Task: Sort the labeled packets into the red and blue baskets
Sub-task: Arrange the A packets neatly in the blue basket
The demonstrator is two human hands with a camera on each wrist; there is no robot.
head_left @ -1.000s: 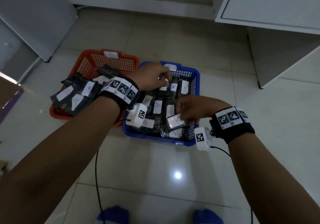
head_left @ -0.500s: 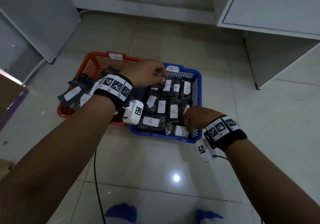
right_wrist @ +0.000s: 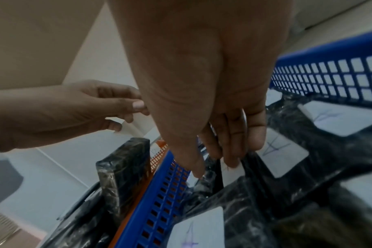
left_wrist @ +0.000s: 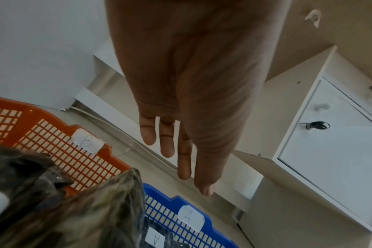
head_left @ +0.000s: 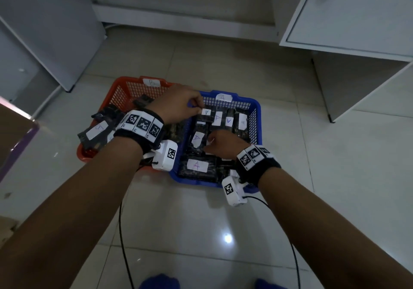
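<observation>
On the tiled floor stand a red basket (head_left: 116,91) tagged B and, touching its right side, a blue basket (head_left: 257,118) tagged A. Dark packets with A labels (head_left: 197,165) fill the blue one, lying flat in rows. Packets with B labels (head_left: 98,129) are heaped in the red one and hang over its left rim. My left hand (head_left: 196,107) hovers over the blue basket's far left corner, fingers relaxed (left_wrist: 166,142) and holding nothing. My right hand (right_wrist: 214,167) reaches down into the middle of the blue basket. Its thumb and fingertips (right_wrist: 231,162) pinch a packet's edge there.
A white cabinet (head_left: 357,20) with a dark knob stands at the back right, and a white panel (head_left: 55,31) at the back left. A cardboard box (head_left: 13,132) sits at the left edge. Black cables (head_left: 121,232) run across the floor towards my feet (head_left: 158,282).
My right hand carried a packet to the blue basket's near right corner, left it there and moved to the basket's middle. The left hand stayed over the far left corner.
</observation>
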